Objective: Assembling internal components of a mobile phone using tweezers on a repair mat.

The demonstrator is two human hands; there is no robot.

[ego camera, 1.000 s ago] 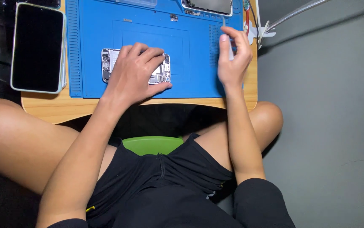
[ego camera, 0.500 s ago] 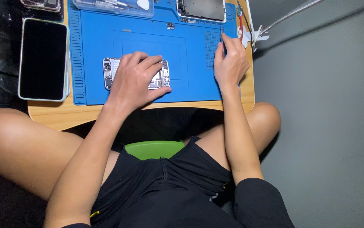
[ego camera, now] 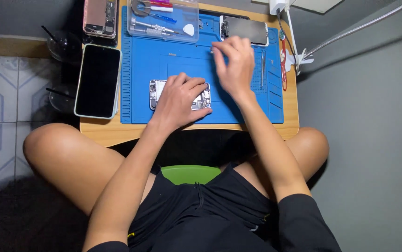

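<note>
Left fingers [ego camera: 189, 84] were spread flat and pressed down on the opened phone chassis [ego camera: 156, 93], which lay on the blue repair mat [ego camera: 238, 112] near its front edge; nothing was gripped, the chassis only pinned in place. Left hand [ego camera: 178, 100] was unchanged in place and pose from the earlier frames.

Right fingers [ego camera: 219, 58] were drawn narrowly together, tips pointing down at the mat; whether anything small was pinched between them could not be told. Right hand [ego camera: 233, 65] was found shifted: half a second earlier it had been resting at the mat's right side, and it was now raised over the mat's upper middle, just in front of the detached screen panel [ego camera: 245, 29]. The move was judged a reach toward a small part or tool, the chassis held steady meanwhile.

Noted outward: a clear tool tray [ego camera: 163, 18] at the mat's far edge, tweezers [ego camera: 262, 70] and red-handled cutters [ego camera: 283, 60] to the right, a dark phone in a pale case [ego camera: 98, 80] on the wooden table [ego camera: 112, 133] to the left.
</note>
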